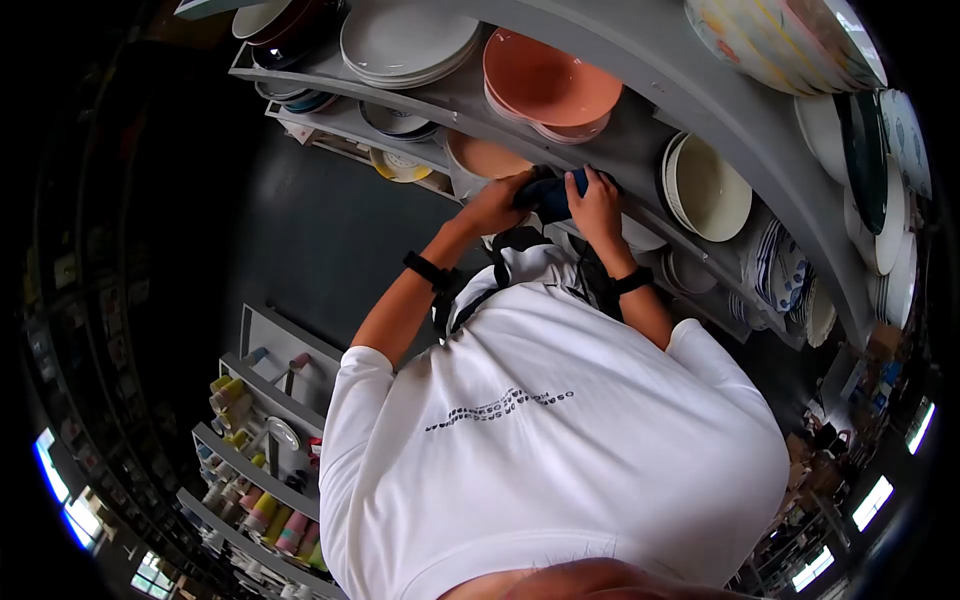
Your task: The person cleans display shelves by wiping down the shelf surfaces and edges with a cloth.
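My left hand [495, 204] is closed round the left end of a dark blue, cloth-like bundle [556, 203], whose exact kind I cannot make out. On the bundle's right side, my right hand [597, 207] grips with its fingers curled over the top. Both hands are in front of my waist, close to the edge of a grey shelf. Just beyond them sit an orange bowl [485, 155] on a lower shelf and a larger coral bowl [550, 80] higher up. Black bands circle both wrists.
Grey shelves [640, 50] curve round the front and right, bearing stacked white plates [408, 40], cream bowls [708, 187] and patterned dishes [780, 265]. Dark floor [350, 220] lies to the left. Behind it, another rack [275, 400] carries colourful cups [262, 512].
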Tool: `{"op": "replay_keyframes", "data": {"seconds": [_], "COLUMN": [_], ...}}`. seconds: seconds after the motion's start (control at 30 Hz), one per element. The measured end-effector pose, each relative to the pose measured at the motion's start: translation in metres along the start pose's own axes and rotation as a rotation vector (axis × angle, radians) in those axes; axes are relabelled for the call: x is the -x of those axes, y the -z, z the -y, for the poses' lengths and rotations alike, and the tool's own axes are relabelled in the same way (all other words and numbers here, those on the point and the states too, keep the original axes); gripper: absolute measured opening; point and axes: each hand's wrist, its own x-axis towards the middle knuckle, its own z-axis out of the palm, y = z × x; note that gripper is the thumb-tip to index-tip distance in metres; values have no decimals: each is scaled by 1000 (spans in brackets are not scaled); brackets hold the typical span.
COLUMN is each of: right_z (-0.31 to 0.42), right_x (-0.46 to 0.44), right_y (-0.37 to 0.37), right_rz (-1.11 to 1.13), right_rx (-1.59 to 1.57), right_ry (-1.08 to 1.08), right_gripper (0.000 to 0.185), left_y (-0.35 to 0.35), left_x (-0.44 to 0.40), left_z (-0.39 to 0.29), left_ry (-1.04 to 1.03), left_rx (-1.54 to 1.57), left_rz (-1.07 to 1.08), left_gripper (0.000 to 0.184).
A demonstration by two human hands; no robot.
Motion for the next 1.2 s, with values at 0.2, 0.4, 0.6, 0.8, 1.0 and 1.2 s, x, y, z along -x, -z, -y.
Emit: {"op": "replay_keyframes", "data": {"seconds": [0.2,0.4,0.6,0.8,1.0,1.2], "right_z": [-13,9,82,185,247,323], "right_x": [22,34,15,-39,-73,-89], "right_y": [31,1,-57,-113,-160,-183], "right_rz": [-72,-233,-240,-129,-91,167], "right_rx": [74,147,133,99,57,-138], "right_ry": [-167,-444,-440,-403,-260,69], "right_gripper": [39,41,45,48,48,60], "left_y": [-28,-28,47,152,232,293], "left_x": [-49,-67,-36,4,35,65], "left_z": [-30,-15,28,75,107,143], "left_ry": [-13,-235,-307,-189,-45,123], "left_rx": [-394,-643,-748,-724,-711,-672], "left_rz": [345,472,400,304,328,182], "left_gripper": [62,73,73,70,75,77]}}
